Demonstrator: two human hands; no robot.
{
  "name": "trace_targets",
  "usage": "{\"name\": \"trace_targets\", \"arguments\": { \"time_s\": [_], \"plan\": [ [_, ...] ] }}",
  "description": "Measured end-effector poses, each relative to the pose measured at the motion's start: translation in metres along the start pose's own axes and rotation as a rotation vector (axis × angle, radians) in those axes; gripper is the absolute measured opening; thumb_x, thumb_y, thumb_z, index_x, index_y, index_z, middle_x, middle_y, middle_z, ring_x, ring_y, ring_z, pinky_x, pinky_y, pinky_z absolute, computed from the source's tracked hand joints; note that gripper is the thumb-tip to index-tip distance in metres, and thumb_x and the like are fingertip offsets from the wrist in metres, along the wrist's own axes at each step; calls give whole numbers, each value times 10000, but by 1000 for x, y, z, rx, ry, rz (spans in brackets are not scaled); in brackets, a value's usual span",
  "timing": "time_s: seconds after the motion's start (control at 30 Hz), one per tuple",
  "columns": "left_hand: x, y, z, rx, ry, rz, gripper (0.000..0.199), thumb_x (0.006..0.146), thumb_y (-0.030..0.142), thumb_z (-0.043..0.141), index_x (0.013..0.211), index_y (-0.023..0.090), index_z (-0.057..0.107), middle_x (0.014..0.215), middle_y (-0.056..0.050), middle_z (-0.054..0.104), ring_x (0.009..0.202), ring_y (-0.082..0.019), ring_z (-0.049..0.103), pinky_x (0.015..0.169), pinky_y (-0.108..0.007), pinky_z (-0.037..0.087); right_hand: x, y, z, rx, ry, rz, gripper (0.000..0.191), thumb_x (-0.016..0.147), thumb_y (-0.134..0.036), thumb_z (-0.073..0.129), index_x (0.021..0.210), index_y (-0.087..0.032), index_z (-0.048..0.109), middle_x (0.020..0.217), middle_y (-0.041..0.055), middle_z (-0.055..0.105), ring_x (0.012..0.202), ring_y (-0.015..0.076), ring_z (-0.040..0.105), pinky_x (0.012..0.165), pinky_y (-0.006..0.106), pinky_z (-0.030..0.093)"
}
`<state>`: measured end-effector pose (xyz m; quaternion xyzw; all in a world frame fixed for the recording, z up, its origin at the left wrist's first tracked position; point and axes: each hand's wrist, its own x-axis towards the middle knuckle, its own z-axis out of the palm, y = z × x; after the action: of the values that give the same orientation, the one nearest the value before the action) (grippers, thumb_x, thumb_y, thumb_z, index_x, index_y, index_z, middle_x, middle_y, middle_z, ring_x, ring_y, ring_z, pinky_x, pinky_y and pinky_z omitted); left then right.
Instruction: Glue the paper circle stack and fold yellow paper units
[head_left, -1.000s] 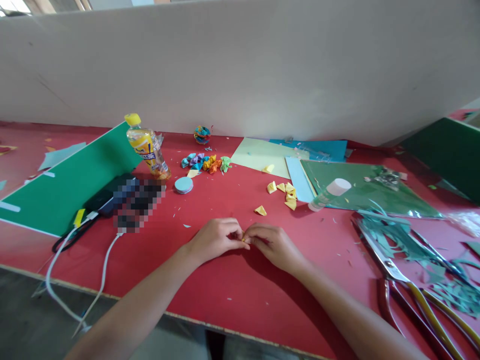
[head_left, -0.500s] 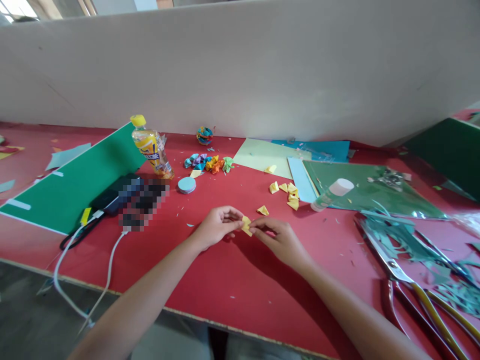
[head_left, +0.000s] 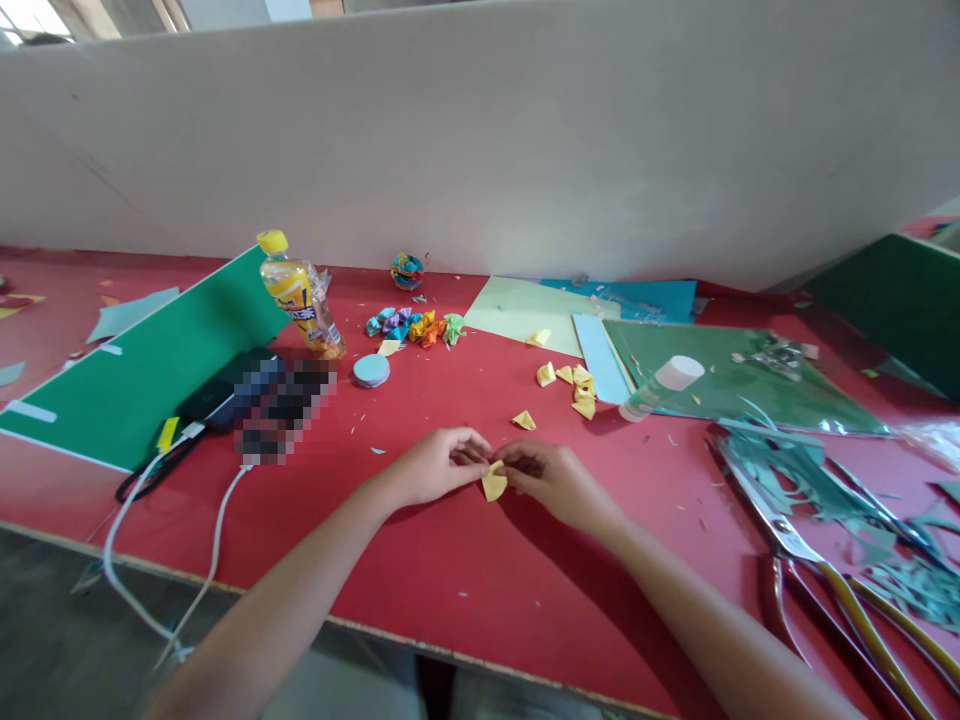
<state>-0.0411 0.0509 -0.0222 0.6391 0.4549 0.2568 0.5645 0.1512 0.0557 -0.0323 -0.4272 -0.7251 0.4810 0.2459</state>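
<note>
A small yellow piece of folded paper is pinched between my two hands above the red table. My left hand grips its left upper edge with thumb and fingers. On the opposite side, my right hand pinches the upper right edge. The paper's lower part fans out below my fingertips. Just beyond my hands lies a single folded yellow piece, and farther back to the right several more folded yellow pieces sit in a cluster.
Right of the cluster stands a tilted glue stick. Large scissors and teal paper scraps lie at the right. Left are a drink bottle, a stack of pale-blue discs and cables. Colourful folded papers lie at the back.
Both hands have come slightly lower and closer together with the yellow paper. The paper has turned so that its wide part points down toward me.
</note>
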Motion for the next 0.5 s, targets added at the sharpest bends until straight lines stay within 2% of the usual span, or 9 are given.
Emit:
{"name": "trace_targets", "arguments": {
  "time_s": [0.1,0.3,0.37,0.5],
  "plan": [
    [-3,4,2,126,-23,35,198,759,211,584,951,165,567,855,-46,633,793,-139,591,715,-265,460,0,-2,0,-112,22,-24,147,799,-246,482,800,-167,606,708,9,622,632,134,545,583,243,406],
    [-3,3,9,478,80,101,126,753,272,576,840,188,612,772,-8,596,638,-118,528,587,-223,415,-1,-1,-4,-356,41,-105,123,788,-243,508,733,-188,602,690,13,598,576,123,515,532,231,371],
    [-2,3,9,521,76,124,126,750,280,581,801,180,637,773,-15,587,636,-120,527,588,-224,411,-2,-1,-7,-393,31,-134,135,791,-263,519,710,-189,598,673,14,584,545,115,499,503,222,361],
    [-3,1,6,513,26,144,154,763,269,578,854,198,681,833,-29,594,688,-134,560,645,-240,419,-3,1,-11,-425,-25,-201,123,805,-270,530,752,-198,614,679,16,596,552,116,524,512,216,379]
  ]
}}
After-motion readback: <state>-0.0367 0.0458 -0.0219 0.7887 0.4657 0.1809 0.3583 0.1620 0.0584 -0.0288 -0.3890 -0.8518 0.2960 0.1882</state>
